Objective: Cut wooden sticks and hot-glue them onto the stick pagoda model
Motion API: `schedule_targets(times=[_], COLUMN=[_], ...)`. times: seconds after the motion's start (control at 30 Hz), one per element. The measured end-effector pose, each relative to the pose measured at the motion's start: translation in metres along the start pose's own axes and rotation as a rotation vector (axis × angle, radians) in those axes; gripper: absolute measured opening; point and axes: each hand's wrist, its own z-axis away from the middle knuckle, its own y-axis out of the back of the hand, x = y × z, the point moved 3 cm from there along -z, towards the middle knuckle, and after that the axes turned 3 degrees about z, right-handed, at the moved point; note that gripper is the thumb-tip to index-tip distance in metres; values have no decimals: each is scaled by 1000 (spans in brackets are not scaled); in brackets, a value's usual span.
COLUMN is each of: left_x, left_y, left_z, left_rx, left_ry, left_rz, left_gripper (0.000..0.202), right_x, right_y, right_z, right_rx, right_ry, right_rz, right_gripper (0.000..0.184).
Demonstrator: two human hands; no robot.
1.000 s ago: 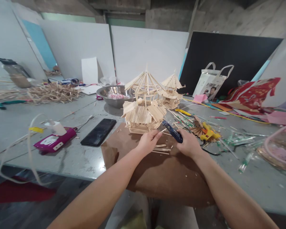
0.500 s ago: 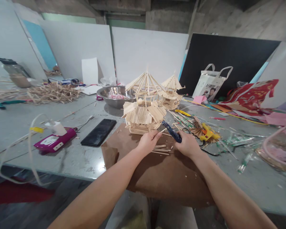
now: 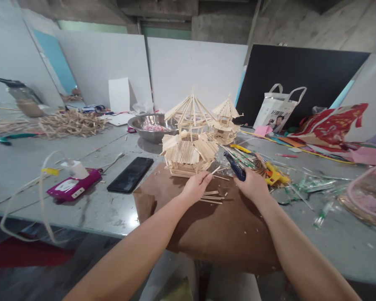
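My left hand point(image 3: 198, 186) is closed, pinching a thin wooden stick point(image 3: 216, 170) between thumb and fingertips. It is just in front of a hexagonal pavilion model point(image 3: 189, 154) built of pale sticks, with an open-framed upper roof. My right hand point(image 3: 252, 184) is wrapped around a dark blue hand tool point(image 3: 235, 165); its exact kind is unclear, and its tip points up and left, apart from the stick. Several loose sticks point(image 3: 211, 197) lie below on the brown board point(image 3: 213, 238). A smaller stick pavilion point(image 3: 224, 121) stands behind.
A yellow glue gun point(image 3: 275, 174) and plastic wrappers point(image 3: 319, 184) lie to the right. On the left are a black phone point(image 3: 130, 174), a purple power strip point(image 3: 75, 184) with a white cable, and a stick pile point(image 3: 72, 124). A metal bowl point(image 3: 150, 129) stands behind.
My right hand has moved a little to the right with the dark blue tool, whose tip is now away from the stick. My left hand has stayed nearly still.
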Motion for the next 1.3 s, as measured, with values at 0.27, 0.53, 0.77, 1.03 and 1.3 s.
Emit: schedule_targets(times=[0.27,0.53,0.77,1.03,1.3], left_x=[8,11,11,11,10], left_y=[-1,-4,-2,-3,15], left_z=[2,4,5,6,5], left_rx=[-34,-97,22,33,171], left_ry=[-43,7,94,166,145], left_rz=[120,187,479,509,345], left_gripper=[30,25,20,18,17], right_x=[7,-5,-28,-41,-27], right_y=[-15,-27,-8,-5,-8], right_z=[-6,0,14,25,14], right_rx=[-127,-58,75,-132,-70], right_ry=[-12,189,551,515,421], right_rz=[52,65,-443,-736,-784], right_gripper=[58,63,33,23,25])
